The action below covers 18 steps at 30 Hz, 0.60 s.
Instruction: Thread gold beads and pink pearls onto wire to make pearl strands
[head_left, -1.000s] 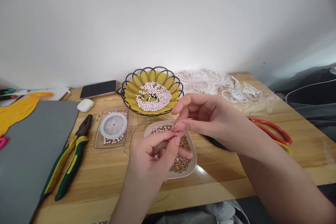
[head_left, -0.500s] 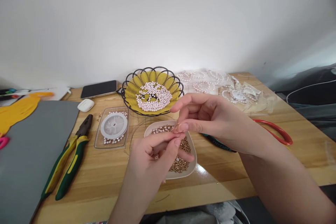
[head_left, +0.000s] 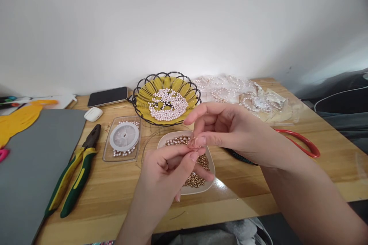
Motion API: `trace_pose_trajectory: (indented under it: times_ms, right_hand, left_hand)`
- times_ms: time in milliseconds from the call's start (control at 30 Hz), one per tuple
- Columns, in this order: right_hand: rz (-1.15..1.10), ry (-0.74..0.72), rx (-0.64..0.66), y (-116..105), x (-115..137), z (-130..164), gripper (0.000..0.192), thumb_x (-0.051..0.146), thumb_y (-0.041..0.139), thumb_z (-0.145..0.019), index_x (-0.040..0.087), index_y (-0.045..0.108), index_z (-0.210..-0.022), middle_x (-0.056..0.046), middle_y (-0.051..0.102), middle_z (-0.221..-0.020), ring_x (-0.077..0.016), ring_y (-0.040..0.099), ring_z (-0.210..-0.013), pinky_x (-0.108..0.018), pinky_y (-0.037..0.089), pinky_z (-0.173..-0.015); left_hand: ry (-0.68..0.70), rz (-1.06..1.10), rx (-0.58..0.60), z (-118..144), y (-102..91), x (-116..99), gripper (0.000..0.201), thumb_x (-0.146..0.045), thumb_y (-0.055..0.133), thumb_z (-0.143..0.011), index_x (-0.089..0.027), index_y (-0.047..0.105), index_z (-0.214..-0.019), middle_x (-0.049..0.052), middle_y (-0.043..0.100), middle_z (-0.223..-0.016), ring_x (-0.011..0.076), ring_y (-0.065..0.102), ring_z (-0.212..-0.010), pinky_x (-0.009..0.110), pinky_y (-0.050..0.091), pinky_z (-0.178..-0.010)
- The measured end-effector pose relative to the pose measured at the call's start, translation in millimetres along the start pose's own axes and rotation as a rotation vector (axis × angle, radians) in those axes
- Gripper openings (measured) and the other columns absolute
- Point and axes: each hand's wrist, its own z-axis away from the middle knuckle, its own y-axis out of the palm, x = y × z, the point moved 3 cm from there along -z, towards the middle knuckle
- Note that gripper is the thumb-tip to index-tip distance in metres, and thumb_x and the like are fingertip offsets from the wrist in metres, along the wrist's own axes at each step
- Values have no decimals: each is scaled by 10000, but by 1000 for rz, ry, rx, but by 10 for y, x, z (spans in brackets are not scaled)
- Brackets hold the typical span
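Note:
My left hand (head_left: 169, 168) and my right hand (head_left: 227, 126) meet at the fingertips above a white dish (head_left: 211, 183). Both are closed in a pinch on something very small, which the fingers mostly hide. Gold beads (head_left: 197, 180) and some pinkish pearl beads (head_left: 179, 140) lie in the dish below. Thin clear line (head_left: 145, 143) curves on the table left of the dish. Behind my hands stands a yellow woven basket (head_left: 140, 97) with a black looped rim, and pale pink pearl beads (head_left: 172, 113) are spread inside it.
Left of the dish are a spool (head_left: 124, 136) on a clear tray (head_left: 107, 155), green-yellow pliers (head_left: 76, 176), an earbud case (head_left: 93, 114), a phone (head_left: 107, 96) and a grey mat (head_left: 31, 176). Bagged pearl strands (head_left: 224, 88) and a red-handled tool (head_left: 304, 143) lie right.
Both hands stay pinched together over the dish, with only slight finger shifts. The whole view has moved a little.

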Motion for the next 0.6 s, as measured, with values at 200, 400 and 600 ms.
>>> trace_pose_trajectory:
  times_ms: [200, 400, 600]
  right_hand:
    - [-28, 21, 33, -8, -8, 16, 213, 189, 868, -855, 221, 767, -1040, 31, 796, -766, -91, 739, -702, -176, 586, -700]
    - [-37, 48, 81, -18, -15, 6, 209, 209, 857, -881, 233, 762, -1065, 42, 798, -789, -77, 737, -716, -164, 574, -715]
    - [-51, 56, 80, -30, -15, 22, 239, 187, 867, -860, 228, 771, -1076, 33, 794, -781, -93, 736, -709, -177, 572, -696]
  left_hand:
    - [-5, -15, -9, 9, -10, 14, 205, -363, 763, -856, -222, 892, -930, 61, 820, -663, 43, 422, -305, 157, 349, -329]
    - [-10, -3, 19, 11, -6, 19, 213, -369, 744, -873, -229, 895, -928, 57, 795, -622, 41, 368, -320, 160, 331, -339]
    - [-10, 4, 38, 17, 12, 10, 225, -375, 744, -871, -220, 891, -941, 51, 770, -585, 53, 344, -324, 173, 322, -335]
